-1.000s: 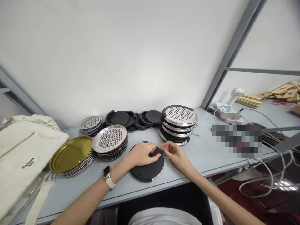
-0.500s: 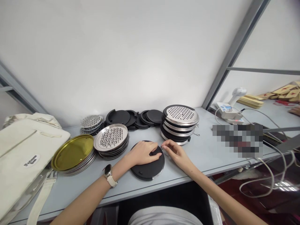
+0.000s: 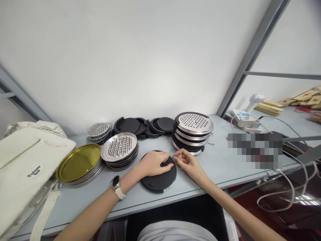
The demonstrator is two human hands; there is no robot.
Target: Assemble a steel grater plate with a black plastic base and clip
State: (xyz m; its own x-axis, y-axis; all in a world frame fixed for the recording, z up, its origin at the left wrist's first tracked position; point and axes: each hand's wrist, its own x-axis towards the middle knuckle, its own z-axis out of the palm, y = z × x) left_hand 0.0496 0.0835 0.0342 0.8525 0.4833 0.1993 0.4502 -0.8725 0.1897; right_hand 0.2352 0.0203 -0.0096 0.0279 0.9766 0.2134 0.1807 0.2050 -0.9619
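Note:
My left hand (image 3: 155,164) lies over a round black plastic disc (image 3: 157,182) with a metal edge, gripping it against the table. Beside the disc's right rim, my right hand (image 3: 189,164) has its thumb and forefinger pinched together on a thin metal wire loop (image 3: 183,160), mostly covered by the fingers. Behind the right hand rises a stack of round graters (image 3: 193,122) in black holders, with wire loops sticking out on its right side. Left of the disc stands a pile of round metal grater plates (image 3: 119,147).
Gold-coloured round plates (image 3: 79,164) are stacked at the left, beside a cream bag (image 3: 22,160). Along the wall lie several black plastic rings and discs (image 3: 129,125) and small grater discs (image 3: 98,129). A white device (image 3: 243,117) with cables stands right, past a grey metal post (image 3: 250,60).
My right hand's fingers have shifted slightly at the disc's rim. My left hand and the disc hold the same place; the view moved a little.

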